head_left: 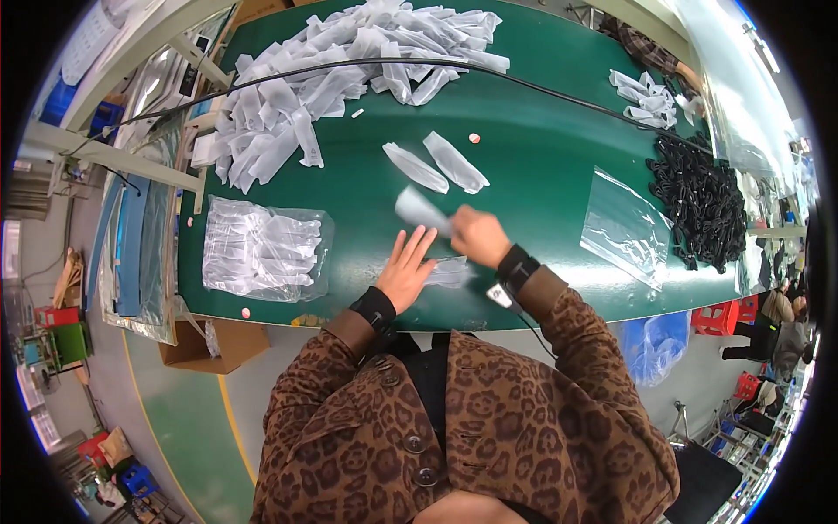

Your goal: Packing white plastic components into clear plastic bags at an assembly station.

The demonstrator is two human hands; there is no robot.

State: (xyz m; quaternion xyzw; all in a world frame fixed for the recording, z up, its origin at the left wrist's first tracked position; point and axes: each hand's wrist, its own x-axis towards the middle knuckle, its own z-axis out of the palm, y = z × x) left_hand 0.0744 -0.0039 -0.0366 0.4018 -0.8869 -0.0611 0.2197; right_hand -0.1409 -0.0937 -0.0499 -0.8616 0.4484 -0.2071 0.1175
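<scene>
Think of a clock lying on the green table (532,131), with 12 far away and 6 at the person's belly. The right hand (480,237) has its fingers curled tight around the near end of a small white bag (419,209). The bag sticks out toward 10 o'clock, up off the table, and it is blurry. The left hand (402,276) has its fingers stretched out and spread, holding nothing. I cannot tell if they press on the table. Just beside its thumb, at 3 o'clock, lies a see-through bag (450,273).

The small white bag looks very light, thin and soft. It should bend easily and may slide on the smooth table. It probably won't break if dropped, but a hard pull could tear or crumple it. I can't see what is inside. A good place to hold it is one end, pinched softly between thumb and fingers, with the other hand flat to keep it still.

From the right hand, two more bags (415,167) lie at 11 o'clock, with a big heap of white bags (284,105) farther that way. A packed bundle (260,249) sits at 9. A big clear sheet (621,234) lies at 3, with black cords (701,205) past it.
</scene>
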